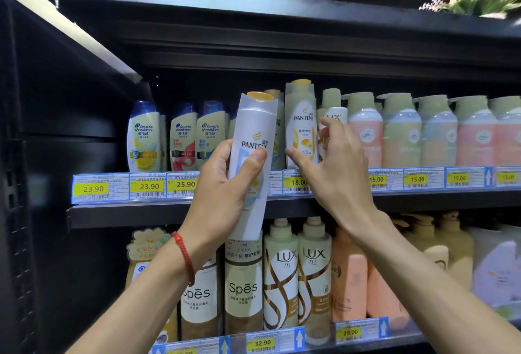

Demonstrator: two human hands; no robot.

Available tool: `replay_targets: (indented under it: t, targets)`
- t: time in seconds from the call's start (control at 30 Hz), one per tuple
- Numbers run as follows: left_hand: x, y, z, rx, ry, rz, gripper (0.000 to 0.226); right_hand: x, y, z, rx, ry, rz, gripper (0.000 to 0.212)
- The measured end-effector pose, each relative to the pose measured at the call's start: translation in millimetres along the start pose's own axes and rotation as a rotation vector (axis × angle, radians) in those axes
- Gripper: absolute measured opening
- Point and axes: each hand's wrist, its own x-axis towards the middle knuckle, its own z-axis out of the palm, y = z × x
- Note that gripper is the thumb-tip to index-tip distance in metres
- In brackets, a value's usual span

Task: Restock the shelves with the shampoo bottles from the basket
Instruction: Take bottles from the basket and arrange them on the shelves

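Observation:
My left hand (225,187) grips a white Pantene shampoo bottle (253,128) with a yellow cap, held tilted in front of the upper shelf (169,210). Its base hangs below the shelf edge. My right hand (335,162) is raised beside a second Pantene bottle (301,122) that stands on the shelf, fingers spread and loosely bent, the thumb at the bottle's lower front. It holds nothing. More Pantene bottles stand partly hidden behind the held one. No basket is in view.
Head & Shoulders bottles (174,136) stand left on the same shelf, Lux and pastel pump bottles (400,131) to the right. Below are Spes (242,289) and Lux bottles (282,274). Price tags (146,186) line the shelf edges. A dark side panel closes off the left.

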Motion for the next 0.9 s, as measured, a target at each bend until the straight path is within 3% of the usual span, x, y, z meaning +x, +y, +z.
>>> replay_targets:
  t: [0.33,0.63,0.77,0.9]
  targets:
    - [-3,-2,-2,-0.008,-0.011,-0.003,0.029,-1,2,7,0.003,0.041,-0.019,0.06]
    - [-1,10,6,-0.038,0.022,0.054,0.033,-10,9,-11,0.093,-0.026,-0.051,0.048]
    - [9,25,16,-0.02,0.008,0.123,0.031,-19,23,-28,0.059,-0.156,-0.145,0.033]
    - [20,35,29,0.014,0.009,0.177,0.038,-23,43,-37,0.039,-0.269,-0.289,0.04]
